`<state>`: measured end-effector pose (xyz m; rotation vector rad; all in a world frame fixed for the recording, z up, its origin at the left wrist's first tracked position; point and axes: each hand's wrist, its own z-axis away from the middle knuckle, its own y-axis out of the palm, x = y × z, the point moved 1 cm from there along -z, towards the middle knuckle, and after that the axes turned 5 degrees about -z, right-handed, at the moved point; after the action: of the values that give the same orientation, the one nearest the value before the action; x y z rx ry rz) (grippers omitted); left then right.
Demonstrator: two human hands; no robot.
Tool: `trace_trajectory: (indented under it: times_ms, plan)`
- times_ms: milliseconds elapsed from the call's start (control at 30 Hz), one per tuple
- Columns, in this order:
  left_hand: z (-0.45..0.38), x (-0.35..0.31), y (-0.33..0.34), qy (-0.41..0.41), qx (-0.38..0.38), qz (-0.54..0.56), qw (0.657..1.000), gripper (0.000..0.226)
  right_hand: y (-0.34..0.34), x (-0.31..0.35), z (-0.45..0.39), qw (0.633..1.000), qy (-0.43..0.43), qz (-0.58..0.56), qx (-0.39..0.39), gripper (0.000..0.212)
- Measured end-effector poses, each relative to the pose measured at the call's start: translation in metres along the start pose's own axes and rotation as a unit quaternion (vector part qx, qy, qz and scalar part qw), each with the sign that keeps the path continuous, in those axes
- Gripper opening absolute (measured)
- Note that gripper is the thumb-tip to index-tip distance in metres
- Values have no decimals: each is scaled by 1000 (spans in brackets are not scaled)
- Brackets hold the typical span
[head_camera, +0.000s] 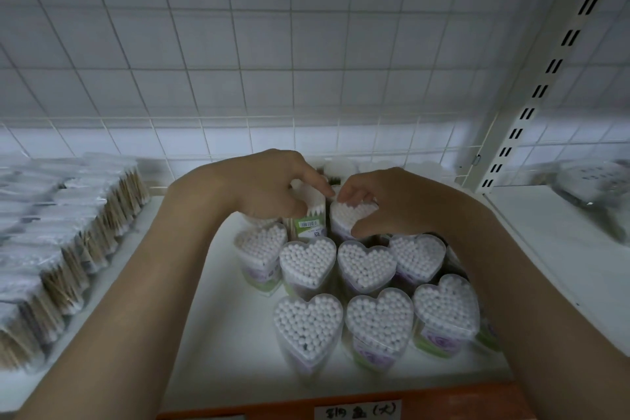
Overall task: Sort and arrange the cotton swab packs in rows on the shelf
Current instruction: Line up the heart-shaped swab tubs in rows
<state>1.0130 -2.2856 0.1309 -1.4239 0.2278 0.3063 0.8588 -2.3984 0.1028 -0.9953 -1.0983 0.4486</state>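
1. My left hand (269, 181) is at the back of the white shelf (221, 334), fingers curled down round a pack with a green barcode label (308, 225); the grip is closed on that pack.
2. My right hand (385, 204) sits just beside it, thumb and fingers curled round a heart-shaped cotton swab pack (349, 215) in the back row, holding its rim.
3. The fingertips of both hands almost meet above the two packs.
4. In front of my hands, four heart-shaped packs (308, 264) stand upright in a row, swab tips up.
5. Nearer the shelf edge, three more heart packs (308, 322) stand upright in a second row.
6. Left of these, bagged wooden-stick swabs (68, 232) are stacked along the shelf.
7. A wire grid panel (272, 61) backs the shelf; a slotted upright (531, 92) stands at right.
8. A handwritten label (358, 411) is on the front edge.
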Motion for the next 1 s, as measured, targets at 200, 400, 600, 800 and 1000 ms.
trace_trajectory:
  times_ms: [200, 400, 600, 800, 1000]
  plan:
    - [1, -2, 5, -12, -21, -12, 1000, 40, 4, -6, 3, 1000, 0, -1, -14, 44]
    - [10, 2, -13, -1, -76, -16, 997, 33, 1, -6, 5, 998, -10, 7, -55, 37]
    - [25, 12, -26, -30, -115, -40, 992, 72, -1, -5, 5, 998, -8, 22, -66, 35]
    - [33, 8, -15, -14, -180, 39, 983, 66, 2, -3, 5, 998, 0, 20, -67, 32]
    - [27, 7, 4, -18, -230, 73, 970, 60, 5, -1, 5, 997, 6, 20, -68, 33]
